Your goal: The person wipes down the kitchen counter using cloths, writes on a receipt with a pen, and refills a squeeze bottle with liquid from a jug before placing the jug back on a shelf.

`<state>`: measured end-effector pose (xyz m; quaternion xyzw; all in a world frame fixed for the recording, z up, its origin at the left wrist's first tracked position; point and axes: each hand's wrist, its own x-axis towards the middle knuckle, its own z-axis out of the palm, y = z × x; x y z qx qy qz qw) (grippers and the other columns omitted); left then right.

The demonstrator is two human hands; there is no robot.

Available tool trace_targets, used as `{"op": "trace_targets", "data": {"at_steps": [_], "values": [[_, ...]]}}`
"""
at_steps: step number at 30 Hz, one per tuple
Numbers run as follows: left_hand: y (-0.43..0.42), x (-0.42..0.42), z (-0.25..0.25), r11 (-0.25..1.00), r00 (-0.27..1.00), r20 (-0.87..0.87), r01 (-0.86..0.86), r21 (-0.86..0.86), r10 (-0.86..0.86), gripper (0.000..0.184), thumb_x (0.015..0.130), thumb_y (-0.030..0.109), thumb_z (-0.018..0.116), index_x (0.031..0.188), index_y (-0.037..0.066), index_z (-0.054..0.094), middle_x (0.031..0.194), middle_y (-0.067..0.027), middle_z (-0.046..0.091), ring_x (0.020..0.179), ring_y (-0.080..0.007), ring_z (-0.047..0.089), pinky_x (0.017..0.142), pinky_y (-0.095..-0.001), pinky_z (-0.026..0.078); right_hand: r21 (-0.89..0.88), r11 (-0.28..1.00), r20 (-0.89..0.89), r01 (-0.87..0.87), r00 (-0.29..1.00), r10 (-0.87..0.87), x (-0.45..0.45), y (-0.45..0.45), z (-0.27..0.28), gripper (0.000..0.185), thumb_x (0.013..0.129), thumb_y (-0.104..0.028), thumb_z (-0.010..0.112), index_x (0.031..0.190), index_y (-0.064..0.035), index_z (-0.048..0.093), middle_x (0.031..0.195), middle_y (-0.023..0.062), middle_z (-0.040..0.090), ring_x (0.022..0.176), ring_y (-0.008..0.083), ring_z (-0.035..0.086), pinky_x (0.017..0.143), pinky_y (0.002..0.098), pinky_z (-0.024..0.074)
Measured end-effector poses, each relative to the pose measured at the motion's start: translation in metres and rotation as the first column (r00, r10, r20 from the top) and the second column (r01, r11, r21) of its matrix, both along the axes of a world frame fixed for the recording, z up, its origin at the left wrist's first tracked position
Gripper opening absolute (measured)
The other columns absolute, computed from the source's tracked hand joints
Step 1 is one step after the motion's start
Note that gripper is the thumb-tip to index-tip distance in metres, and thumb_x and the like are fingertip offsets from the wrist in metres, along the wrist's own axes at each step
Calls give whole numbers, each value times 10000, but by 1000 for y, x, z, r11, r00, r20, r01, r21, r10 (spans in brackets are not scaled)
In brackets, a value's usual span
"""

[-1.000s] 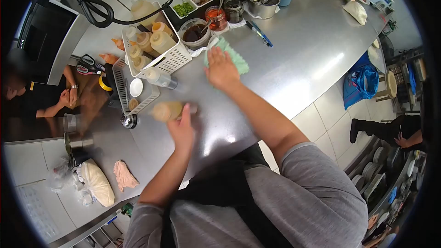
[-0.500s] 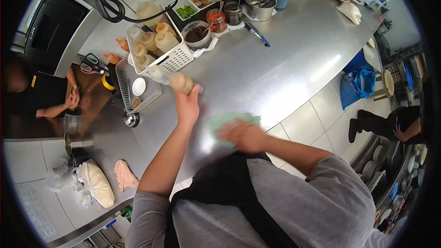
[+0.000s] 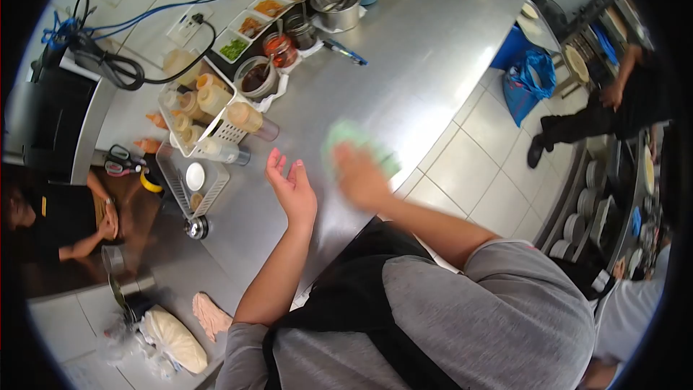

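Note:
My left hand point(image 3: 292, 191) is raised over the steel counter point(image 3: 411, 50), fingers apart and nothing in it. Just beyond its fingertips a squeeze bottle point(image 3: 253, 121) stands beside the white basket point(image 3: 227, 130) of bottles, with a clear bottle point(image 3: 225, 152) near it. My right hand point(image 3: 359, 173), blurred by motion, lies over a green cloth point(image 3: 350, 137) and presses it on the counter near the front edge.
Sauce jars point(image 3: 280, 50), a metal pot point(image 3: 336, 9) and blue pens point(image 3: 345, 52) line the back. A grey basket point(image 3: 193, 177), a pink cloth point(image 3: 211, 315) and a bagged item point(image 3: 173, 339) are at left. One person point(image 3: 68, 220) sits left; others are at right.
The squeeze bottle that was in my left hand now stands by the basket, and that hand has let go. My right hand and the green cloth have moved away from my body. The view has shifted.

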<state>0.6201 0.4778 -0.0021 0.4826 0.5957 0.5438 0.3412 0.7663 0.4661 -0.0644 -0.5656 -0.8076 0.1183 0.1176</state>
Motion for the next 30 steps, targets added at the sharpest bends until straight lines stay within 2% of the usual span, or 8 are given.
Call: {"op": "trace_targets", "data": {"at_steps": [2,4,5,8,12,18,23,30], "values": [[4,3,5,992,995,-57,86,91,-81,464,915,95,543,1331,16,353,1336,-159,363,1224,-271,414,998,-398,383,-659,705,-208,-261,964,162,-55,-39,58,588,861,-342,530,1408,-170,402,1495,111,310,1400,269,248,1147,471,169],[20,12,10,964,983,-102,173,202,-155,409,909,75,537,1293,29,406,1309,-149,373,1198,-264,429,971,-401,401,-71,679,11,-730,681,733,-81,-73,10,578,823,-393,585,1367,-246,458,1501,65,311,1384,242,285,1138,490,191],[28,13,11,950,952,-239,243,197,-194,364,899,65,541,1252,38,457,1298,-152,391,1195,-274,436,960,-396,403,-66,701,15,-710,702,712,-72,-72,9,578,823,-393,585,1367,-246,458,1501,65,311,1384,242,285,1138,490,191],[51,15,-2,916,834,-471,383,118,-288,299,882,47,543,1180,55,538,1277,-151,429,1182,-298,449,947,-387,404,-30,821,-92,-570,819,566,-10,-63,21,626,803,-446,618,1364,-223,455,1494,26,332,1355,248,342,1130,501,194],[92,37,-7,862,649,-638,506,-44,-414,310,870,21,523,1172,71,574,1292,-141,462,1177,-321,458,971,-390,395,0,997,-12,75,997,-75,110,10,31,712,821,-489,568,1404,-120,389,1503,78,307,1390,315,259,1135,510,164],[190,106,-5,872,438,-830,477,-111,-345,561,814,-75,480,1340,124,476,1401,-139,397,1262,-344,398,1064,-416,334,142,681,57,719,681,-730,335,200,10,783,883,-524,454,1449,-18,264,1516,199,224,1412,343,184,1142,471,155],[241,132,-20,893,218,-924,396,-212,-315,622,768,-109,481,1336,142,484,1434,-129,377,1303,-358,362,1086,-418,312,115,379,-45,918,386,-922,453,360,10,698,922,-433,416,1443,7,264,1520,194,218,1420,321,176,1153,434,130],[244,136,-16,908,178,-928,332,-256,-327,381,807,-31,541,1161,105,582,1274,-106,537,1204,-341,470,1032,-434,374,38,632,-217,774,624,-751,415,542,-1,570,973,-327,320,1435,4,280,1518,163,243,1416,272,207,1155,396,154]]}}
